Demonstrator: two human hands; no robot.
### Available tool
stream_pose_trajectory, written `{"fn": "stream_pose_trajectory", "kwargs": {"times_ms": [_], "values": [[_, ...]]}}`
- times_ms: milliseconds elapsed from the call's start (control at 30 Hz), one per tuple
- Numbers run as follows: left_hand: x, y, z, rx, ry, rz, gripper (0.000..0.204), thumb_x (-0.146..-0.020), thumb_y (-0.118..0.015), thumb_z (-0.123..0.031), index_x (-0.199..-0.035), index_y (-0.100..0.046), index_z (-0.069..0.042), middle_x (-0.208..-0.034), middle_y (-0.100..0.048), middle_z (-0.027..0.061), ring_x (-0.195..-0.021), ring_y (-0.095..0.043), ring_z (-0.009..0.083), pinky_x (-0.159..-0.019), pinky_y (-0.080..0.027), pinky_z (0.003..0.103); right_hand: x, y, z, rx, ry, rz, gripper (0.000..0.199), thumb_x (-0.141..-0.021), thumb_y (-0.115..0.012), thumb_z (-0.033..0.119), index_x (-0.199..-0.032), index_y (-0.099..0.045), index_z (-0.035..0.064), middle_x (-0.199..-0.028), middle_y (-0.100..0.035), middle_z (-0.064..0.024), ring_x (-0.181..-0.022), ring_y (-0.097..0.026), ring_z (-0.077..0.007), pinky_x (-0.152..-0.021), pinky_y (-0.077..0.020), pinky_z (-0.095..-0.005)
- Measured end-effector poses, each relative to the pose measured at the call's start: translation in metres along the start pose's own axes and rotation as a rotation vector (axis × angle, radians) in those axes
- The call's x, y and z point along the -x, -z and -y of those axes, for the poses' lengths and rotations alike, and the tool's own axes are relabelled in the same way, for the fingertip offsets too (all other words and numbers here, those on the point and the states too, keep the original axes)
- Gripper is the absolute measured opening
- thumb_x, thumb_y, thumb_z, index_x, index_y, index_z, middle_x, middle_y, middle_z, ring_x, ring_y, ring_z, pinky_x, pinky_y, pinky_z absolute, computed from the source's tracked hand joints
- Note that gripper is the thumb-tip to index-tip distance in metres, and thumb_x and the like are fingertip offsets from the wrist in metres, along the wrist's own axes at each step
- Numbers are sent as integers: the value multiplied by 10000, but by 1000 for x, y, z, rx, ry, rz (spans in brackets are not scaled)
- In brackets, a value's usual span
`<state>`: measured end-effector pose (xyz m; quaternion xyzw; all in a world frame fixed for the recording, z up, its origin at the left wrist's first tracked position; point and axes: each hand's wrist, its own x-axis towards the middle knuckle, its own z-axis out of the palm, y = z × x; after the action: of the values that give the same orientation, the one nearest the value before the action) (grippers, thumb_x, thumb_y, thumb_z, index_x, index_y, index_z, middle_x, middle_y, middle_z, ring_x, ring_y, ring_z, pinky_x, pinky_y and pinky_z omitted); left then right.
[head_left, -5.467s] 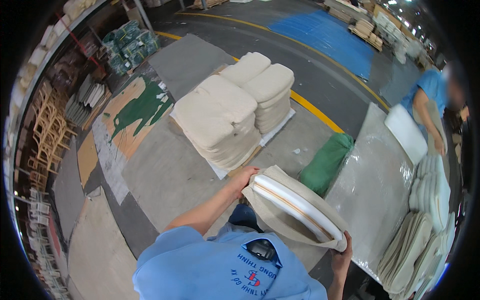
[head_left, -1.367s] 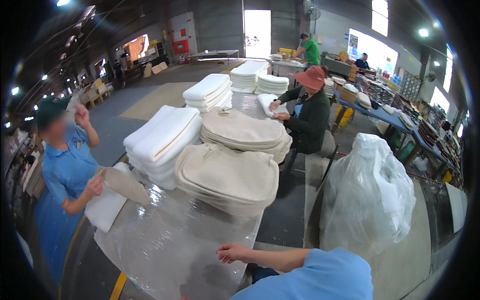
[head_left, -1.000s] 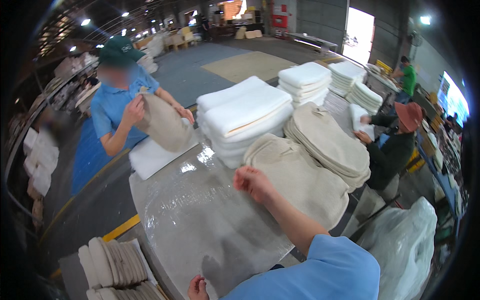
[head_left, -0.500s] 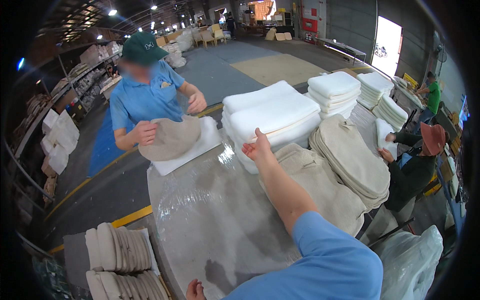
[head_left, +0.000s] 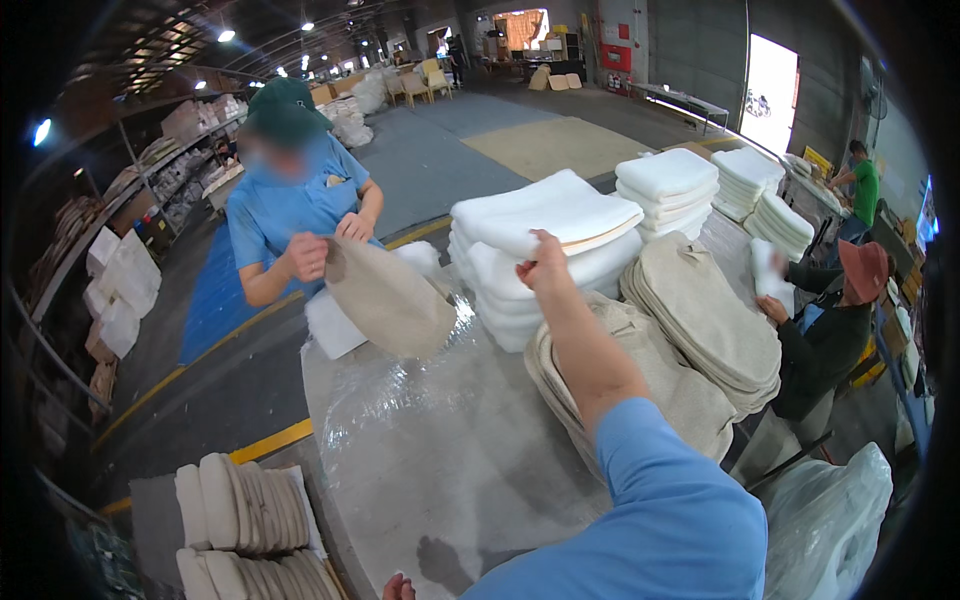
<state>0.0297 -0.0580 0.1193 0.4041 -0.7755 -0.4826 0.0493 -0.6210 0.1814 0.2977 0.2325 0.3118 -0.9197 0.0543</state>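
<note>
My right hand (head_left: 545, 264) reaches across the table to a stack of white padding sheets (head_left: 490, 272). Its fingers are closed on the near corner of the top white padding sheet (head_left: 545, 210), which is raised a little off those below. Under my right forearm lie stacked beige fabric covers (head_left: 650, 375). My left hand (head_left: 398, 588) shows only its fingertips at the bottom edge, over the table's near side; most of it is cut off. Opposite me, a co-worker's hands hold up a beige fabric piece (head_left: 390, 300) above a white sheet (head_left: 335, 325).
The plastic-covered table (head_left: 420, 440) spans the middle. Another beige stack (head_left: 705, 320) and more white stacks (head_left: 668, 175) stand to the right. Bundled beige pieces (head_left: 240, 505) sit low at left. A person in a red hat (head_left: 835, 320) works at right, near a clear plastic bag (head_left: 825, 525).
My right hand has closed on the top white sheet and raised its near corner. The co-worker has lifted the beige piece and turned it toward the table's middle.
</note>
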Motion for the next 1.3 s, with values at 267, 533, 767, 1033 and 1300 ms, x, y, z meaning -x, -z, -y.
{"fn": "stream_pose_trajectory", "kwargs": {"times_ms": [267,533,767,1033,1300], "values": [[-22,-8,11,322,-57,99,380,-1039,-637,-254,-1357,-628,-46,-1199,-711,154,-1057,-686,217,-906,-560,358,96,103,67,274,27,88,293,-835,-744,285,-1048,-592,153,-903,-605,-56,-641,-516,-177,-606,-465,-341],[-40,16,-92,753,-71,678,435,-1050,-597,-155,-1439,-501,15,-1343,-607,143,-1200,-636,252,-998,-542,409,331,176,-130,321,-52,297,483,-904,-719,165,-1324,-562,-17,-1155,-694,-97,-992,-707,-232,-801,-595,-399],[-51,62,-79,1053,107,660,564,-1039,-620,-225,-1529,-387,-66,-1459,-536,117,-1308,-565,276,-1067,-502,467,471,232,-316,195,-325,300,524,-912,-752,190,-1365,-553,19,-1284,-659,-98,-1187,-647,-256,-1023,-524,-422],[-63,120,19,945,269,590,610,-954,-677,-125,-1500,-421,-36,-1437,-560,137,-1311,-565,314,-1095,-481,492,529,267,-401,351,-672,300,534,-959,-740,365,-1345,-536,58,-1205,-630,-92,-963,-653,-225,-799,-561,-398],[-152,147,83,880,413,693,536,-942,-705,-138,-1414,-498,6,-1388,-597,165,-1283,-589,330,-1117,-464,514,511,295,-431,1144,-992,717,487,-1016,-634,465,-1307,-593,76,-1081,-643,-68,-771,-623,-126,-704,-537,-301]]}}
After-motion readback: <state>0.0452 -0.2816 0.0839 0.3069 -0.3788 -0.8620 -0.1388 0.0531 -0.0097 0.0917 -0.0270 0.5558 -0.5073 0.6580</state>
